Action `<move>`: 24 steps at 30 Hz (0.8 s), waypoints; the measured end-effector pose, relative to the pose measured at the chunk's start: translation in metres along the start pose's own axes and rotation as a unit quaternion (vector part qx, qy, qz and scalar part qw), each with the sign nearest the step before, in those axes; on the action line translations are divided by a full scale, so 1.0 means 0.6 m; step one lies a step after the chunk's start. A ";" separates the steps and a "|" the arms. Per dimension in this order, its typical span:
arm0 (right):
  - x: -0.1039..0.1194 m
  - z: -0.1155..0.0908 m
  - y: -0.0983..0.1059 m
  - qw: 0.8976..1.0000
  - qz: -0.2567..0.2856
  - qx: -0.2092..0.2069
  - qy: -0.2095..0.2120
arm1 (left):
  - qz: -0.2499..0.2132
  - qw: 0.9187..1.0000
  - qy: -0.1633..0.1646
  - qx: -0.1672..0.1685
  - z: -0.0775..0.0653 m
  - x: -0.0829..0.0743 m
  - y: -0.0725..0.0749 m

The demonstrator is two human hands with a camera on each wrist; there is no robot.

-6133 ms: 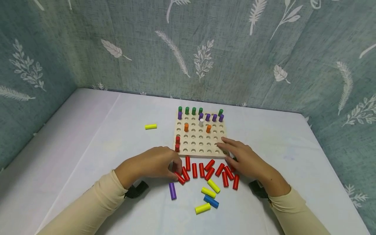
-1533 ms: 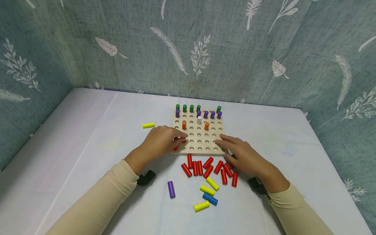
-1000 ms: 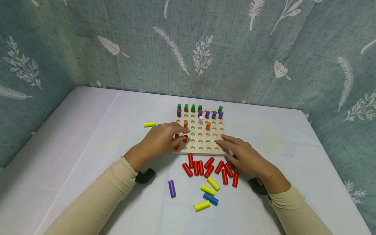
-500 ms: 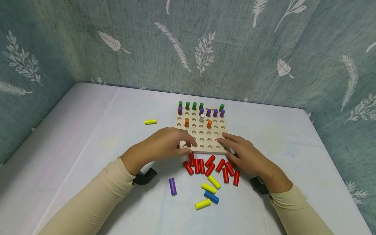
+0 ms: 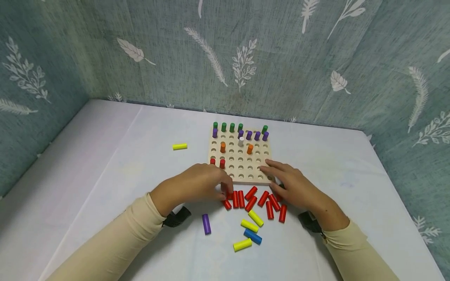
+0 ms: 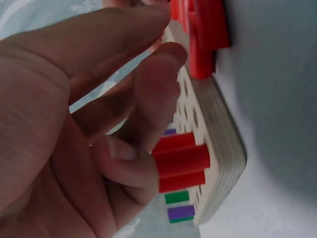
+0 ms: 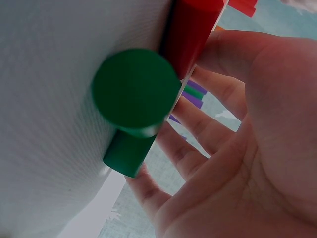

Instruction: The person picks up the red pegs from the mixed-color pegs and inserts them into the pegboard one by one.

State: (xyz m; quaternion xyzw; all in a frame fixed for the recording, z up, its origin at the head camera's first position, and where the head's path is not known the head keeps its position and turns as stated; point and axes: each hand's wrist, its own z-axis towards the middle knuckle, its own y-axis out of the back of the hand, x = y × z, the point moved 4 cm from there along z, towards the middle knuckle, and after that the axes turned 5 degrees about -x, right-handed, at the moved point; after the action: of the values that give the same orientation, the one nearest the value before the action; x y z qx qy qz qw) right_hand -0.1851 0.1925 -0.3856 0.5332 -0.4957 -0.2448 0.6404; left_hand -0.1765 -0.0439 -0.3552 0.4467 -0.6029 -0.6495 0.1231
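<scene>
My left hand (image 5: pixel 195 183) is over the left end of a row of loose red pegs, its fingertips by a red peg (image 5: pixel 227 205). In the left wrist view its thumb and index finger stand apart, with red pegs (image 6: pixel 213 25) just beyond them. Several red pegs (image 6: pixel 183 161) stand upright in the wooden pegboard (image 5: pixel 245 172); in the head view the hand hides part of its front left corner. My right hand (image 5: pixel 295 187) rests at the board's front right corner, fingers spread and relaxed. Close to its palm lie green pegs (image 7: pixel 136 89) and a red peg (image 7: pixel 190 37).
Green pegs (image 5: pixel 232 127) and purple pegs (image 5: pixel 249 135) fill parts of the board's back rows, with orange pegs (image 5: pixel 250 149) and a white peg (image 5: pixel 241 141) ahead of them. Loose on the cloth lie yellow pegs (image 5: pixel 242 244), a blue peg (image 5: pixel 252 236) and a purple peg (image 5: pixel 206 224).
My left hand carried a red peg from the loose group into the board's second column, let it go, and moved back toward the loose red pegs. The right hand has stayed in place.
</scene>
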 end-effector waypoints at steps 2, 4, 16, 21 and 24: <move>0.000 0.000 -0.001 1.000 0.001 0.006 -0.004 | 0.001 1.000 -0.001 0.013 0.000 0.000 -0.007; 0.000 0.000 -0.001 1.000 -0.001 0.006 -0.005 | 0.003 1.000 -0.003 0.018 -0.001 0.000 -0.011; 0.000 0.001 -0.001 1.000 -0.001 0.002 -0.002 | 0.002 0.999 0.009 0.032 -0.002 0.003 -0.022; 0.000 0.001 0.000 1.000 -0.004 -0.001 -0.001 | 0.006 0.999 0.005 0.032 0.001 0.002 -0.022; 0.000 0.001 -0.001 1.000 -0.003 -0.001 -0.003 | 0.006 0.999 0.004 0.032 0.001 0.002 -0.022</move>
State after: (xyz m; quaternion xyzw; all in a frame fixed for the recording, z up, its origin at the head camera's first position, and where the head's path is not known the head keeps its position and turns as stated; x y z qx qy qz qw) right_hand -0.1853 0.1922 -0.3863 0.5333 -0.4959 -0.2485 0.6387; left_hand -0.1727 -0.0409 -0.3679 0.4498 -0.6251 -0.6275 0.1152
